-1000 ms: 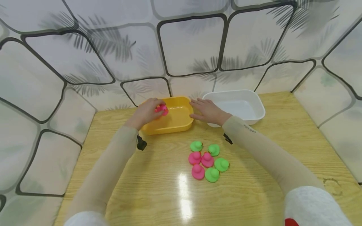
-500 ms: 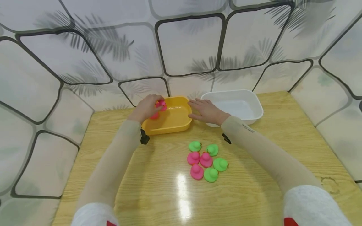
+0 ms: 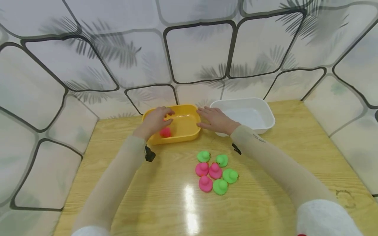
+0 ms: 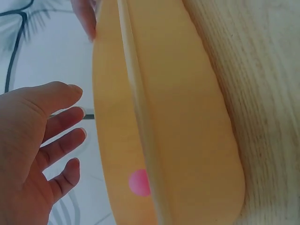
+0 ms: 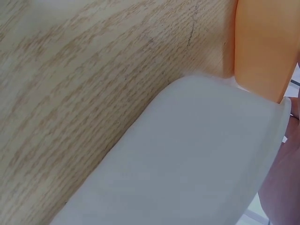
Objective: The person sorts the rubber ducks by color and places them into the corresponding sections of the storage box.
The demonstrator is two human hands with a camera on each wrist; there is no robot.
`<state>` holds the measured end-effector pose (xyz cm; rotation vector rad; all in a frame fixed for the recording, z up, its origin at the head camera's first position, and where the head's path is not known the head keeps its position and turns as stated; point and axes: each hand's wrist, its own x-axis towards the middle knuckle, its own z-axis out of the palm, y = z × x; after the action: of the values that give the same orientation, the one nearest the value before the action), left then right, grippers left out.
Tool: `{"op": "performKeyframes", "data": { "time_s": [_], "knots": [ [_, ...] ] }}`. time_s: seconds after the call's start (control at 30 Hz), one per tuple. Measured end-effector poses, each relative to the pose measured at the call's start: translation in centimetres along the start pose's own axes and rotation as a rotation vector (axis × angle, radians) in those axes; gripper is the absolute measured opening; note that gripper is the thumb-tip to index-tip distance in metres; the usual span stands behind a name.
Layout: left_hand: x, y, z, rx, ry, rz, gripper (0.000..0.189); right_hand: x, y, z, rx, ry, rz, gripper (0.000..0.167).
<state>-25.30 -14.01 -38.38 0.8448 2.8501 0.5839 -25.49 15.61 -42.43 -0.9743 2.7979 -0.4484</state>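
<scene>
L hand (image 3: 156, 121): grip apart, nothing in it, over the yellow tray (image 3: 186, 123); a pink duck (image 3: 165, 132) sits inside, nr the front wall, L of ctr. R hand (image 3: 216, 120) by the opp. rim, fingers straight. I'd lift the L straight up, w/o nudging the duck.

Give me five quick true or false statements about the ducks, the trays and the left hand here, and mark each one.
1. Four green ducks sit on the table. True.
2. The white tray stands to the left of the yellow tray. False: in the head view, it stands to the right.
3. The left hand is gripping a green duck. False: its fingers and thumb are apart and hold nothing.
4. At least one pink duck is inside the yellow tray. True.
5. Pink outnumbers green on the table. False: three pink ducks, four green.
</scene>
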Motion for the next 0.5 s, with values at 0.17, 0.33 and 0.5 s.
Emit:
{"op": "performKeyframes", "data": {
  "time_s": [0.17,0.33,0.5],
  "knots": [
    [-1.4,1.1,0.1,-0.007,0.036,0.065,0.03,-0.1,0.1,0.0,-0.019,-0.001,-0.002,0.071],
    [-3.2,2.6,0.7,0.012,0.114,0.163,0.027,-0.1,0.1,-0.1,-0.028,-0.004,0.0,0.071],
    [-5.6,4.2,2.1,0.009,0.165,0.249,0.026,-0.1,-0.1,-0.1,-0.017,-0.009,0.003,0.071]
  ]
}}
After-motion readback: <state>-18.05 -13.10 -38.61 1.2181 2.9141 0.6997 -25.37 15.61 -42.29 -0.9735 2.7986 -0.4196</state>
